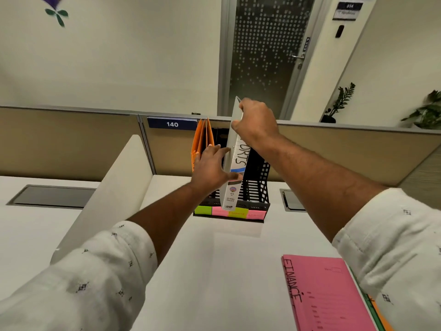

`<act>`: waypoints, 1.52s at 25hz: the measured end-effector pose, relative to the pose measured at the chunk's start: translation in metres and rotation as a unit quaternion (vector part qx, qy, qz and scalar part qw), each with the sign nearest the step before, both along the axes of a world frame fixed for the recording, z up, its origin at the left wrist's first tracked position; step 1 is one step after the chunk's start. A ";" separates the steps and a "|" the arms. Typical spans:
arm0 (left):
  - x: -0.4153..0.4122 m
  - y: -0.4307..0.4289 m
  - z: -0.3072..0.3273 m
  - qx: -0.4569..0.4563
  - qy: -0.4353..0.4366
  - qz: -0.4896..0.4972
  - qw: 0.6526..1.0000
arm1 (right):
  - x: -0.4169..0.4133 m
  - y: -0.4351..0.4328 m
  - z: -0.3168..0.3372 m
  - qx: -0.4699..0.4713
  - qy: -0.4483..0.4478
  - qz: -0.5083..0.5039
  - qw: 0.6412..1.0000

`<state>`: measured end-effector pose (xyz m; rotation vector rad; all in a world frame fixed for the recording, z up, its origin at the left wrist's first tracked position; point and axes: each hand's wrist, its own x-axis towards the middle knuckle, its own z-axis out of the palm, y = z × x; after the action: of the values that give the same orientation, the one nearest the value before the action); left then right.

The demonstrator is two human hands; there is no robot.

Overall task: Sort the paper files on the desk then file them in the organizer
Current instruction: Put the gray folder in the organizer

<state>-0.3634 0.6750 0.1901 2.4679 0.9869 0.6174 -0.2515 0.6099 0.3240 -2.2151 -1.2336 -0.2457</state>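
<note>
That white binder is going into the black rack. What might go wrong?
The white binder, gripped at its top by the right hand and steadied by the left hand, is tilted; its bottom could snag or shove the black rack. It may bump the orange folders beside it. It covers part of the coloured labels, so a wrong slot is possible.

light: even, soft indoor | shadow: faint under organizer [256,206] | edges: wide-angle bending; slight motion blur

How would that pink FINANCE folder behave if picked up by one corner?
Probably floppy: the pink folder looks thin and lies flat. Likely light, and it may slide easily, resting on other folders atop the smooth desk.
</note>
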 end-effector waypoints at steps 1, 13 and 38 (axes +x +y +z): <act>0.003 0.008 -0.003 0.013 0.020 -0.004 1.000 | 0.003 0.006 -0.007 0.001 0.001 -0.001 1.000; 0.031 0.054 -0.025 0.121 0.082 0.034 0.989 | 0.015 0.052 -0.067 0.009 -0.003 0.036 0.999; 0.032 0.053 -0.050 0.159 0.154 0.083 0.972 | 0.015 0.044 -0.109 -0.084 -0.027 0.085 0.992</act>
<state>-0.3312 0.7283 0.1401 2.8466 1.3117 0.4830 -0.2362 0.6538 0.2155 -2.2400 -1.5131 -0.1393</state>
